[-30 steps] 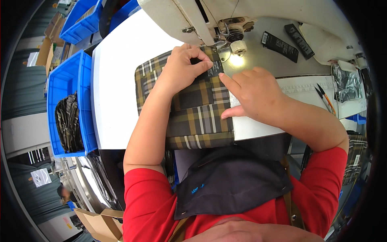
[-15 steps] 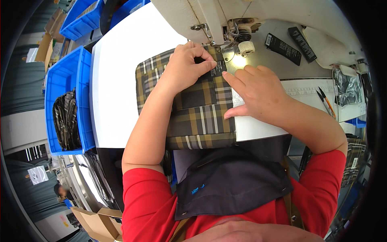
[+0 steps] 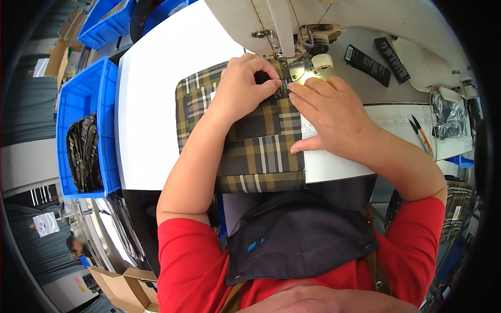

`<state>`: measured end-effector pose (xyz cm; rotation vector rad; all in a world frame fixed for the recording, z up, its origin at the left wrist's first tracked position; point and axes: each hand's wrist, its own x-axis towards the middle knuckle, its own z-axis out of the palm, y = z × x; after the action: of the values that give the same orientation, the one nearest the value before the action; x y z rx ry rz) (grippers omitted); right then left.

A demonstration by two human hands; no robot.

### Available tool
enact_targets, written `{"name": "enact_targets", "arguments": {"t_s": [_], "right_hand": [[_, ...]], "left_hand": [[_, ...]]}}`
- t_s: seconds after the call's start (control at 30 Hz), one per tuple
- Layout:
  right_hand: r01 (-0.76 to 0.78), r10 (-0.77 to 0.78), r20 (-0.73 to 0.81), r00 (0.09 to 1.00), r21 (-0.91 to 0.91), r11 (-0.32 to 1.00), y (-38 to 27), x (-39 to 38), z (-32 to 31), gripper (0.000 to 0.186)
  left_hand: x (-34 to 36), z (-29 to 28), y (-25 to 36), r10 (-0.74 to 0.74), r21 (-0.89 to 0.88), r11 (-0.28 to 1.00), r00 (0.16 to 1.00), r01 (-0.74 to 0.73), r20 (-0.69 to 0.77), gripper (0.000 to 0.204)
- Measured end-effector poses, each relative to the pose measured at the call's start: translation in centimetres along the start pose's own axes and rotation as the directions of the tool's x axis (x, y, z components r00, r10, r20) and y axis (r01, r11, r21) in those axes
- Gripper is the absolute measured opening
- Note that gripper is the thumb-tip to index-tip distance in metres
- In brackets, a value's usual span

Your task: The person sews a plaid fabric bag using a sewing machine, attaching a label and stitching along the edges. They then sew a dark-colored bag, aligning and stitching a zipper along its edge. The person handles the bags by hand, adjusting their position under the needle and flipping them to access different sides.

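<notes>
A plaid fabric piece (image 3: 261, 151), brown, black and white, lies flat beneath the head of a sewing machine (image 3: 292, 39). A small black label (image 3: 283, 89) with pale print rests on its upper right edge. My left hand (image 3: 242, 86) lies on the fabric, thumb and forefinger pinched together at the label's left side, close to the needle area. From the right, my right hand (image 3: 331, 112) reaches in with its fingertips at the label's right edge. Its thumb stretches apart to the fabric's right border. The fingers partly cover the label.
Two black printed labels (image 3: 368, 65) lie on the machine bed, right of the needle. Further right are a pen and tweezers (image 3: 421, 135) and a clear plastic bag (image 3: 450, 115). A blue bin (image 3: 109, 130) with folded plaid pieces (image 3: 83, 154) stands left of the white table (image 3: 148, 104).
My right fingertips have shifted slightly up and left onto the label's edge, with the fingers straighter. My left hand and the plaid fabric stay nearly in place.
</notes>
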<state>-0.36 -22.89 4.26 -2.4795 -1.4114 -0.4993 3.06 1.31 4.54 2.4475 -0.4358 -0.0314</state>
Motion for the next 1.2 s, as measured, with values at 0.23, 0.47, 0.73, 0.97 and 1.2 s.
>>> {"name": "enact_targets", "arguments": {"t_s": [0.23,0.47,0.73,0.97,1.2], "right_hand": [[-0.056,0.052,0.139,0.989,0.030,0.998,-0.2,-0.2,-0.2,0.084],[-0.085,0.079,0.155,0.985,0.034,0.996,-0.2,0.1,-0.1,0.085],[-0.041,0.041,-0.003,0.999,-0.027,0.999,0.9,0.4,1.1,0.083],[-0.107,0.103,0.093,0.990,0.041,0.993,1.1,0.8,0.8,0.087],[-0.085,0.085,0.006,0.996,0.053,0.995,1.2,0.9,1.2,0.078]], "left_hand": [[-3.5,0.4,2.2,0.381,0.215,0.908,0.922,-0.358,-0.073,0.032],[-4.4,1.6,1.2,0.386,0.233,0.904,0.918,-0.358,-0.088,0.041],[-3.0,1.3,0.4,0.394,0.234,0.902,0.913,-0.363,-0.101,0.039],[-2.5,1.1,0.0,0.412,0.234,0.895,0.905,-0.380,-0.104,0.036],[-2.6,1.1,0.2,0.446,0.269,0.875,0.887,-0.403,-0.122,0.036]]}}
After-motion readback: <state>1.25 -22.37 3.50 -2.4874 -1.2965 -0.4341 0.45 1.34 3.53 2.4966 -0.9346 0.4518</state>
